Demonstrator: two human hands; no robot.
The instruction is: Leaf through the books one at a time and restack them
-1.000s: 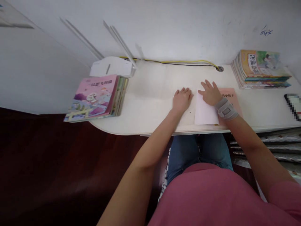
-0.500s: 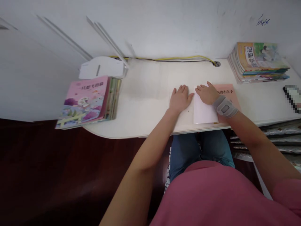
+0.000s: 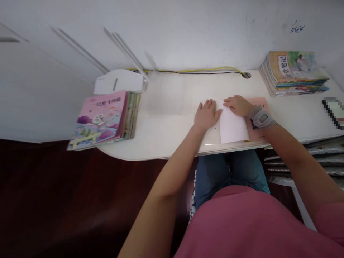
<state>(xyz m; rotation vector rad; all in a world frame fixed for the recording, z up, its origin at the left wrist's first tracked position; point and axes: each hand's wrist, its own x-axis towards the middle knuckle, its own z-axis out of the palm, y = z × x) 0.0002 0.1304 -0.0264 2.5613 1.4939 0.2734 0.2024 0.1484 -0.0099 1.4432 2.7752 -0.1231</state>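
Observation:
My left hand [image 3: 206, 115] lies flat on the white desk, fingers stretched away from me, its thumb reaching to the left edge of a pale blank sheet [image 3: 233, 127]. My right hand [image 3: 238, 105], with a grey strap at the wrist, rests across the top of that sheet, fingers stretched to the left. Part of a salmon-pink book [image 3: 259, 134] with dark lettering shows right of the sheet, partly covered by my right hand and wrist. Whether the sheet belongs to the book, I cannot tell. A glossy strip shows on the desk below my left hand.
A book stack [image 3: 100, 116] with a pink top cover overhangs the desk's left edge, beside a white holder [image 3: 118, 80]. Another book stack [image 3: 298, 70] stands at the back right, near a blurred phone [image 3: 333, 111]. Yellow and black cables [image 3: 204, 70] run along the wall.
My right wrist has moved slightly up and to the right, covering more of the book's lettering. My left hand stays flat in place. The view has shifted a little.

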